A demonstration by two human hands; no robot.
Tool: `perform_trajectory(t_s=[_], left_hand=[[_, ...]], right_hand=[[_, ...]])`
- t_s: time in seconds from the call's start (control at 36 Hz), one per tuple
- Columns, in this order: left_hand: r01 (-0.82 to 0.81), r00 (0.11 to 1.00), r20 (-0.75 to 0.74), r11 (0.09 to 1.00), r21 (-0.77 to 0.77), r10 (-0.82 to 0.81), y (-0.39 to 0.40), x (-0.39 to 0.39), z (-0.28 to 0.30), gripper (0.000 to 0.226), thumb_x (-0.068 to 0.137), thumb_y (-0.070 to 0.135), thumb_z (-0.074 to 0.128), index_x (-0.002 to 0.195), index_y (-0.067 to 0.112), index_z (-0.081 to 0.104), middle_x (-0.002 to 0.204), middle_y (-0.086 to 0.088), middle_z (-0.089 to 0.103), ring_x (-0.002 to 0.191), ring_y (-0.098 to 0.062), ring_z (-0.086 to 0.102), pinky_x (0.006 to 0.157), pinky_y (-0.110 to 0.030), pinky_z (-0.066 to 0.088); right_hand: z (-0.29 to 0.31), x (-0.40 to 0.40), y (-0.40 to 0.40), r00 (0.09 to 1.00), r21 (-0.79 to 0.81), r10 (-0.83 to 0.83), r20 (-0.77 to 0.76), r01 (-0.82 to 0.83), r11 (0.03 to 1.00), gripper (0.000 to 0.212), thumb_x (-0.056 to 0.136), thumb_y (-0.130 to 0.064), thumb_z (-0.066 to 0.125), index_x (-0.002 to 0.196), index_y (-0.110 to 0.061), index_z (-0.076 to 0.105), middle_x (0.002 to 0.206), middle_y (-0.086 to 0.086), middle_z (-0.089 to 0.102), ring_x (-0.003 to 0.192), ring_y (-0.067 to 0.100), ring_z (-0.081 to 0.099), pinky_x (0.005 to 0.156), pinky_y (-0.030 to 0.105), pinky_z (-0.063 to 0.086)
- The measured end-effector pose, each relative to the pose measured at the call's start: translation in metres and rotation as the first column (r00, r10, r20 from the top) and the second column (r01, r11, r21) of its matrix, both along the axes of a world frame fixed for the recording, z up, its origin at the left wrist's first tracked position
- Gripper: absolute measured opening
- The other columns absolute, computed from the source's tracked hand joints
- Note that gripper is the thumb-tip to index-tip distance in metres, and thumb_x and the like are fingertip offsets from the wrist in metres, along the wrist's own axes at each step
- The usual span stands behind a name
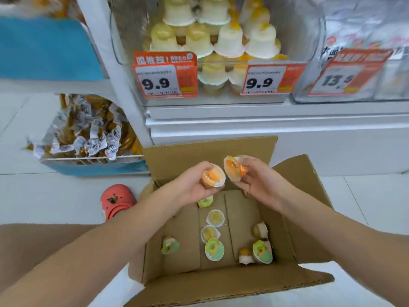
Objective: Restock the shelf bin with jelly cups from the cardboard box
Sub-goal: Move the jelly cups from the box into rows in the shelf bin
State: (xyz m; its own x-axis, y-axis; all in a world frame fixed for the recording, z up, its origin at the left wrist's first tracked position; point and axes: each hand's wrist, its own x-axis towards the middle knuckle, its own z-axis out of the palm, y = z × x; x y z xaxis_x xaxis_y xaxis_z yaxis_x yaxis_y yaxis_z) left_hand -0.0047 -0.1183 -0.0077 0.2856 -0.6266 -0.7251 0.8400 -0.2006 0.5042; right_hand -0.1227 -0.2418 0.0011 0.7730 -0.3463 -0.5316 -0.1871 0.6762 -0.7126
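Status: restock looks mostly done, judging by how things lie.

Left hand [194, 185] grips one orange-lidded jelly cup [213, 176], fingers curled round its body, lid tilted toward the camera. Right hand [254, 176] holds a second orange cup [232, 168], fingers and thumb clamped on its rim and side. Both cups sit above the far end of the cardboard box [221, 282], close together, whether touching I can't tell. Neither is at the bin yet.

Shelf bin [128, 52], clear plastic, far centre above the box: already piled high with pale cups [228, 41], stack reaches near the top of the frame. Two 9.9 price tags [166, 82] hang on its front. How much room is left at the top is out of view.

Box is on the floor, flaps open, nearly emptied. Loose cups scattered on the bottom: green-lidded cups [214, 249] near centre and near right, two clear-lidded yellowish ones in the middle, a couple lying on their sides. Roughly eight or nine left, count not exact because of blur.

Remaining, my estimate: carry the two held cups up to the bin, then a few more two-handed trips to clear the box. Mixed lid colours in the box, so whether all belong in this one bin I can't tell.

Also in view: red shoe [117, 201] left of the box, a bin of wrapped snacks [88, 134] far left.
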Motion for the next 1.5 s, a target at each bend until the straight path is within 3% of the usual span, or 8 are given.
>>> perform_trajectory(t_s=[0.14, 0.25, 0.44, 0.61, 0.86, 1.14, 1.31, 1.5], left_hand=[[0.034, 0.995, -0.087, 0.971, -0.238, -0.057, 0.014, 0.011, 0.074, 0.043, 0.097, 0.021, 0.03, 0.129, -0.004, 0.044, 0.12, -0.025, 0.057, 0.108, -0.036, 0.056, 0.091, -0.051, 0.044], [0.117, 0.993, 0.056, 0.931, -0.347, -0.104, 0.024, 0.008, 0.106, 0.046, 0.087, 0.005, 0.05, 0.132, -0.007, 0.045, 0.134, -0.024, 0.051, 0.123, -0.035, 0.051, 0.099, -0.049, 0.046], [0.107, 0.994, 0.038, 0.894, -0.435, -0.1, 0.02, 0.002, 0.117, 0.065, 0.047, 0.015, 0.093, 0.105, 0.011, 0.066, 0.11, -0.013, 0.065, 0.092, -0.024, 0.067, 0.079, -0.033, 0.057], [0.16, 0.987, 0.057, 0.891, -0.424, -0.15, 0.019, -0.003, 0.119, 0.07, 0.053, 0.022, 0.091, 0.115, 0.016, 0.059, 0.116, -0.015, 0.065, 0.098, -0.035, 0.066, 0.081, -0.049, 0.054], [0.083, 0.996, 0.067, 0.856, -0.51, -0.056, 0.019, 0.0, 0.133, 0.085, 0.051, 0.005, 0.09, 0.127, -0.001, 0.053, 0.128, -0.027, 0.055, 0.116, -0.036, 0.058, 0.087, -0.04, 0.055], [0.127, 0.955, 0.295, 0.956, -0.264, -0.045, 0.014, -0.001, 0.151, 0.064, 0.063, 0.026, 0.072, 0.121, 0.004, 0.055, 0.101, -0.018, 0.071, 0.077, -0.025, 0.072, 0.06, -0.029, 0.059], [0.223, 0.941, 0.315, 0.921, -0.318, -0.119, 0.018, 0.0, 0.156, 0.04, 0.067, 0.013, 0.067, 0.106, 0.003, 0.063, 0.099, -0.017, 0.071, 0.082, -0.022, 0.071, 0.071, -0.028, 0.059], [0.238, 0.898, 0.424, 0.936, -0.257, -0.112, 0.016, -0.001, 0.154, 0.052, 0.066, 0.02, 0.072, 0.115, 0.004, 0.061, 0.104, -0.016, 0.07, 0.087, -0.019, 0.07, 0.076, -0.029, 0.058]], right_hand=[[0.061, 0.003, 0.016, 0.991, -0.555, 0.131, 0.033, -0.091, 0.827, 0.036, 0.086, -0.009, 0.066, 0.12, -0.008, 0.057, 0.105, 0.007, 0.065, 0.092, 0.013, 0.063, 0.075, 0.015, 0.052], [0.089, 0.001, 0.014, 0.968, -0.707, 0.224, 0.116, -0.078, 0.703, 0.035, 0.081, -0.015, 0.07, 0.114, -0.02, 0.058, 0.107, -0.003, 0.065, 0.096, 0.006, 0.063, 0.078, 0.015, 0.049], [0.117, -0.003, 0.006, 0.914, -0.774, 0.359, 0.19, -0.085, 0.627, 0.047, 0.072, -0.015, 0.074, 0.116, -0.016, 0.059, 0.116, -0.004, 0.064, 0.107, 0.009, 0.061, 0.08, 0.018, 0.05], [0.116, -0.002, 0.005, 0.905, -0.841, 0.389, 0.17, -0.073, 0.536, 0.041, 0.078, -0.011, 0.074, 0.116, -0.02, 0.06, 0.116, -0.007, 0.063, 0.111, 0.012, 0.059, 0.093, 0.027, 0.05], [0.129, 0.009, 0.003, 0.903, -0.829, 0.39, 0.182, -0.072, 0.554, 0.047, 0.075, -0.019, 0.075, 0.12, -0.024, 0.061, 0.113, -0.007, 0.065, 0.108, 0.014, 0.061, 0.095, 0.029, 0.05], [0.141, 0.009, -0.003, 0.911, -0.891, 0.399, 0.102, -0.094, 0.444, 0.061, 0.065, -0.008, 0.085, 0.119, -0.023, 0.061, 0.11, -0.011, 0.063, 0.103, 0.011, 0.061, 0.08, 0.024, 0.054], [0.14, 0.007, -0.004, 0.894, -0.848, 0.427, 0.137, -0.117, 0.517, 0.06, 0.067, -0.002, 0.082, 0.12, -0.022, 0.061, 0.11, -0.008, 0.063, 0.107, 0.018, 0.06, 0.087, 0.03, 0.054], [0.139, 0.009, -0.002, 0.892, -0.845, 0.423, 0.161, -0.097, 0.527, 0.057, 0.065, -0.008, 0.079, 0.118, -0.018, 0.06, 0.108, -0.008, 0.062, 0.104, 0.017, 0.061, 0.091, 0.034, 0.053]])
